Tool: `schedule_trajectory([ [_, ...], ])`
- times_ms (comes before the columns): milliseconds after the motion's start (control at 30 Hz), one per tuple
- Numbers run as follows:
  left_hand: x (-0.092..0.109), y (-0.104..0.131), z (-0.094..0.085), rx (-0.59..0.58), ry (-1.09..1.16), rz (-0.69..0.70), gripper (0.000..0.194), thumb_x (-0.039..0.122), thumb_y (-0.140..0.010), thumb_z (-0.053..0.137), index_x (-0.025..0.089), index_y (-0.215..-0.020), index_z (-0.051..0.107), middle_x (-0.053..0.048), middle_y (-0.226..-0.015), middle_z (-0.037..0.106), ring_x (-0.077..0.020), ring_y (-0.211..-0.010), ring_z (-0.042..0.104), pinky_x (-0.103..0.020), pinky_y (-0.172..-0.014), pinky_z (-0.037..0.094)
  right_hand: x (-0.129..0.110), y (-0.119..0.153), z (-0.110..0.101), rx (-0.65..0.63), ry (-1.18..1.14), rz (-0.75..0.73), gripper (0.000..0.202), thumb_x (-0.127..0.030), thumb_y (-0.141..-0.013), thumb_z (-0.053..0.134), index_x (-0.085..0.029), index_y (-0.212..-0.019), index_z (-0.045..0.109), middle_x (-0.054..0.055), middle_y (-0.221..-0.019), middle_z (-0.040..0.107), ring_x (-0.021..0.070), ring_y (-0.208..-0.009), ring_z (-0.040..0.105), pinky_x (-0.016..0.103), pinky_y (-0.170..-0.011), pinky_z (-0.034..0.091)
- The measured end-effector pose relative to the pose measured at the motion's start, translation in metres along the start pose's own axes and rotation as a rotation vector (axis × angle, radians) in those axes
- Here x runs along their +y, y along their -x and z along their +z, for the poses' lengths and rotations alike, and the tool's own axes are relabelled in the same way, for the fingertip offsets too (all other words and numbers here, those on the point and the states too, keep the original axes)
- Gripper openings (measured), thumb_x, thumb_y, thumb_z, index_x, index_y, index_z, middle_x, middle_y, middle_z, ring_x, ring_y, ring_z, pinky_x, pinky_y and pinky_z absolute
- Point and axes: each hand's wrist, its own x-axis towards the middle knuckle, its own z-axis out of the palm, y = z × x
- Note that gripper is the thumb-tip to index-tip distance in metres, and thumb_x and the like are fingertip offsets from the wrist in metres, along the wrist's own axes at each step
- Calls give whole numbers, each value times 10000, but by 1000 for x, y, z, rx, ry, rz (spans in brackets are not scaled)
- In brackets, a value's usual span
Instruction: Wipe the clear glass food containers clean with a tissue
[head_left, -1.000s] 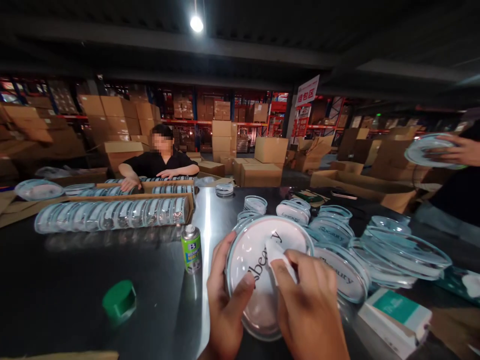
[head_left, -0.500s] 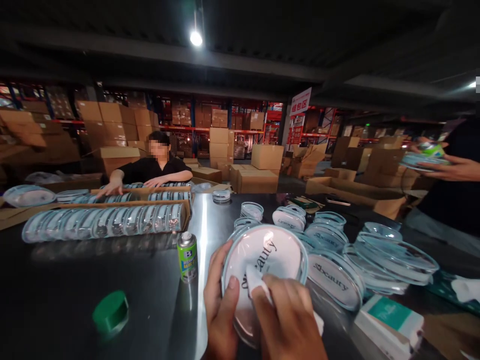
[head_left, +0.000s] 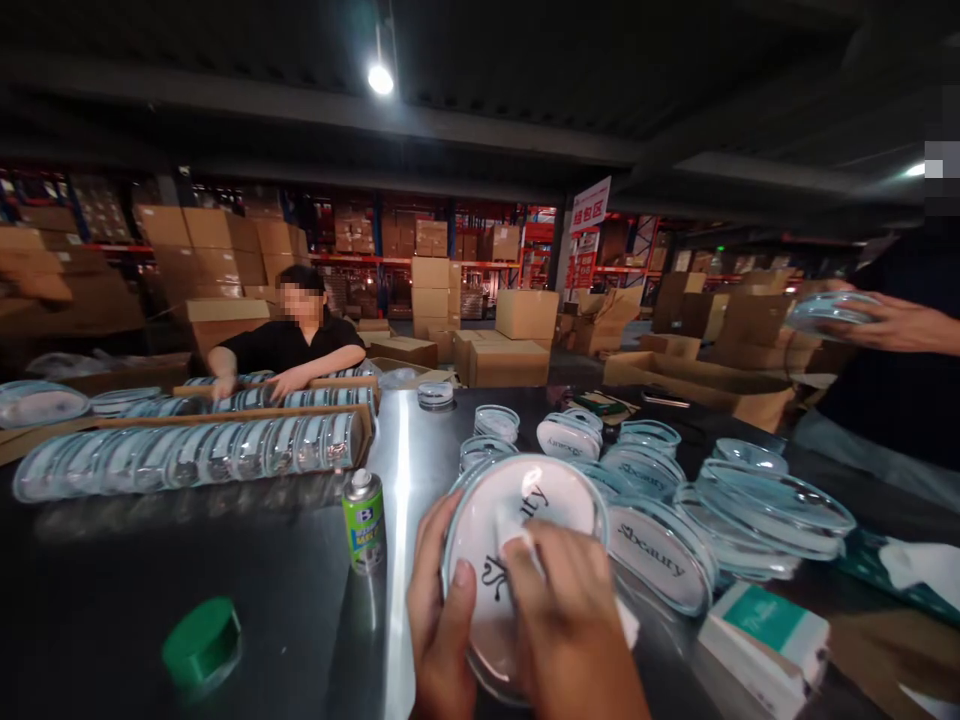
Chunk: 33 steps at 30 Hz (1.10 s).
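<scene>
My left hand (head_left: 442, 610) grips the left edge of an oval cosmetic case (head_left: 480, 520), thumb on its front. The case has a white face with dark "beauty" lettering and a pale blue clear rim, and is tilted toward me. My right hand (head_left: 574, 610) presses a white tissue (head_left: 511, 528) onto that face, over the lettering; its fingers are slightly blurred. To the left, a green spray can (head_left: 364, 530) stands upright without a cap. A round green cap (head_left: 201, 638) lies on the dark table nearer to me.
Several similar cases (head_left: 660, 550) stand and lie at right, beside a tissue pack (head_left: 769, 635). Long rows of cases (head_left: 195, 455) lie at left, where a person (head_left: 300, 340) reaches in. Another person's hand (head_left: 904, 322) holds a case at far right. Cartons (head_left: 517, 360) stand behind.
My right hand has moved the tissue slightly up across the lettering, uncovering its left end. The seated person's arms have shifted. The person at right holds a case without the green can seen before.
</scene>
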Motion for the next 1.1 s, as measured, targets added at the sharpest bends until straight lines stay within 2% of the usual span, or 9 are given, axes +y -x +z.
schedule_trajectory([
  [100,-2,0,1,-9,2,-33,489,443,-808,637,209,-1235,604,-68,-1309,611,-322,-1276,493,-352,-1056,409,2,2,-4,-24,-107,-110,154,-159,-921,432,-173,-919,586,72,-950,604,200,-796,525,362,-770,421],
  [233,-5,2,3,-14,22,-8,523,448,-754,689,205,-1213,628,-75,-1315,608,-367,-1309,450,-402,-1062,410,7,1,-5,-17,-10,43,259,-70,-878,374,-150,-997,590,109,-990,598,233,-854,522,390,-773,405],
  [433,0,2,4,1,8,-76,487,485,-798,639,245,-1221,613,-37,-1207,679,-315,-1152,598,-336,-921,510,-2,7,11,183,-154,-14,254,-172,-947,356,-180,-798,562,50,-861,601,188,-710,466,359,-696,356],
  [567,-1,2,6,-33,20,-44,507,454,-754,694,201,-1190,638,-61,-1238,663,-343,-1236,530,-363,-1019,450,2,5,8,62,-51,142,270,-90,-913,332,-161,-916,593,97,-953,603,223,-811,498,387,-747,366],
  [733,-4,2,4,5,-41,-47,528,502,-801,625,206,-1238,616,-62,-1235,666,-329,-1216,550,-371,-1022,454,5,10,10,150,-193,-48,217,-176,-928,381,-195,-792,550,35,-837,587,171,-689,443,342,-670,348],
  [867,-13,2,1,-84,-124,30,554,519,-780,642,181,-1219,635,-102,-1294,623,-349,-1259,508,-412,-1103,361,18,4,4,44,-45,116,258,-43,-848,378,-179,-907,589,86,-931,595,208,-796,485,350,-698,371],
  [933,-13,-1,0,-94,-108,12,540,515,-806,618,190,-1237,620,-100,-1294,625,-340,-1263,508,-413,-1092,373,14,3,4,82,-71,50,246,-64,-868,379,-181,-889,595,79,-928,610,201,-773,493,350,-695,385],
  [1067,-6,-19,-8,-32,-23,1,518,497,-828,608,211,-1260,604,-74,-1256,657,-311,-1221,550,-360,-1000,462,2,29,-1,129,-293,-38,259,-155,-928,404,-245,-761,580,-25,-645,543,135,-549,435,277,-504,336],
  [1100,-4,-26,-11,-8,19,18,517,489,-829,610,219,-1270,596,-66,-1260,655,-303,-1224,549,-349,-989,468,5,40,-7,37,-346,-4,205,-242,-937,449,-279,-828,620,-33,-611,530,131,-524,445,266,-469,344],
])
